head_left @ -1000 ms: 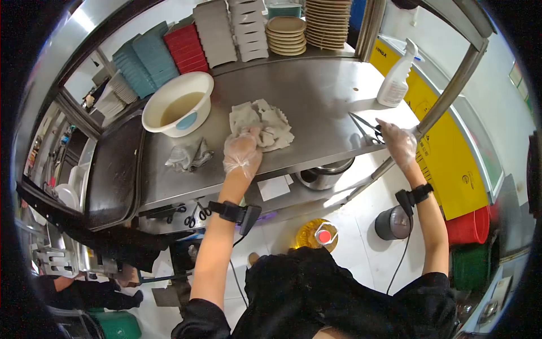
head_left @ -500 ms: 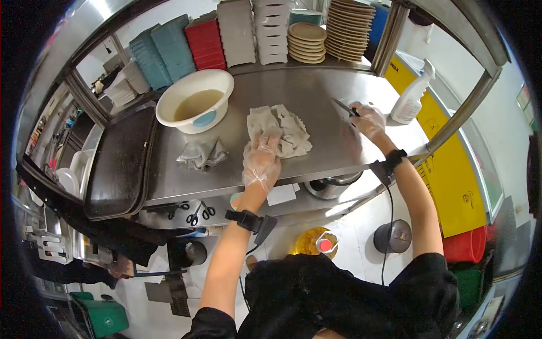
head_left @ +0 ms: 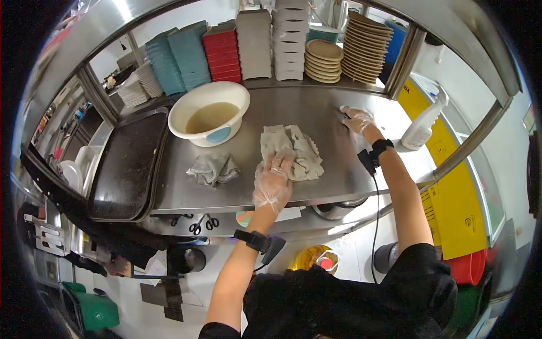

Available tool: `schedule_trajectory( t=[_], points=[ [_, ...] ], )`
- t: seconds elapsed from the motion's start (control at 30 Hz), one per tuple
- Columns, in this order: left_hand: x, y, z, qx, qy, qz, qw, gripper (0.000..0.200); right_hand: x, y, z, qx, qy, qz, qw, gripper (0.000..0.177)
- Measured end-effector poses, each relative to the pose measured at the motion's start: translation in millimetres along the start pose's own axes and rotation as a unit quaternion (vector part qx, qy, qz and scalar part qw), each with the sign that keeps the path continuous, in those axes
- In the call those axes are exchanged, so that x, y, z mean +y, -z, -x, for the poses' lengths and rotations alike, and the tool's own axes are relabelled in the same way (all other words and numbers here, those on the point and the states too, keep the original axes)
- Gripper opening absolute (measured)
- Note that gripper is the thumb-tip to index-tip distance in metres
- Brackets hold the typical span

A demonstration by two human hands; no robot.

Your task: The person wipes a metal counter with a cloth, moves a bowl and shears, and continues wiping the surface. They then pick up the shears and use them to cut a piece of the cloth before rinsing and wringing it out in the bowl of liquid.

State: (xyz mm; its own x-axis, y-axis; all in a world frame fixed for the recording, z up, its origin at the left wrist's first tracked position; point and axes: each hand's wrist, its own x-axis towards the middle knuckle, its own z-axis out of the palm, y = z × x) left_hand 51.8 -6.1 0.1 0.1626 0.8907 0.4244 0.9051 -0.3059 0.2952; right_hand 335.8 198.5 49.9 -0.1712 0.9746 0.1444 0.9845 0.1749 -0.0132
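My left hand (head_left: pixel 273 183), in a clear plastic glove, lies with fingers extended on the near-left part of a crumpled off-white cloth (head_left: pixel 305 152). Left of it, a crumpled grey cloth (head_left: pixel 213 168) rests on the steel table (head_left: pixel 226 196). My right hand (head_left: pixel 360 121), gloved as well, is stretched toward the far right of the table. Its fingers are closed on a small dark-handled tool (head_left: pixel 344 110), mostly hidden, whose exact kind I cannot make out. A white spray bottle (head_left: pixel 419 129) stands to the right of that hand.
A white basin (head_left: pixel 179 116) of cloudy liquid stands at left, beside dark trays (head_left: pixel 127 169). Stacked teal (head_left: pixel 189 56), red (head_left: pixel 222 53) and grey containers (head_left: pixel 254 45) and tan plates (head_left: pixel 367 48) line the back. Scissors (head_left: pixel 204 224) lie on the lower shelf.
My right hand has moved away from me across the table with the dark-handled tool, now further from the spray bottle. My left hand stays on the off-white cloth. The camera view has shifted.
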Motion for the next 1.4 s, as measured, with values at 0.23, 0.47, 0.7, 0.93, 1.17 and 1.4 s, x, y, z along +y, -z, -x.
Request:
schedule_trajectory(
  t=[0.23, 0.47, 0.7, 0.93, 1.17, 1.4],
  points=[
    [1.6, 2.9, 0.7, 0.002, -0.001, 0.017, 1.000, 0.064, 4.8, 12.4, -5.8, -0.119, 0.007, 0.001, 0.993, 0.058],
    [1.2, 1.6, 0.4, 0.005, -0.002, 0.011, 1.000, 0.064, -8.0, 12.4, 6.6, -0.079, -0.007, -0.001, 0.997, 0.059],
    [0.9, 1.3, 1.2, -0.002, -0.002, 0.015, 1.000, 0.065, -0.6, 3.6, 2.4, -0.034, -0.015, -0.088, 0.995, 0.051],
    [4.2, 4.2, 0.6, 0.052, -0.016, 0.028, 0.998, 0.064, 7.7, 0.7, -6.6, -0.040, -0.052, -0.136, 0.989, 0.050],
    [2.7, 2.5, 0.3, 0.008, 0.003, 0.022, 1.000, 0.065, -2.2, 9.1, 7.4, -0.111, -0.075, -0.237, 0.962, 0.045],
    [-0.5, 1.7, -1.6, -0.008, -0.008, 0.031, 0.999, 0.066, 14.4, -25.8, -12.6, 0.021, -0.043, -0.043, 0.998, 0.048]
  ],
)
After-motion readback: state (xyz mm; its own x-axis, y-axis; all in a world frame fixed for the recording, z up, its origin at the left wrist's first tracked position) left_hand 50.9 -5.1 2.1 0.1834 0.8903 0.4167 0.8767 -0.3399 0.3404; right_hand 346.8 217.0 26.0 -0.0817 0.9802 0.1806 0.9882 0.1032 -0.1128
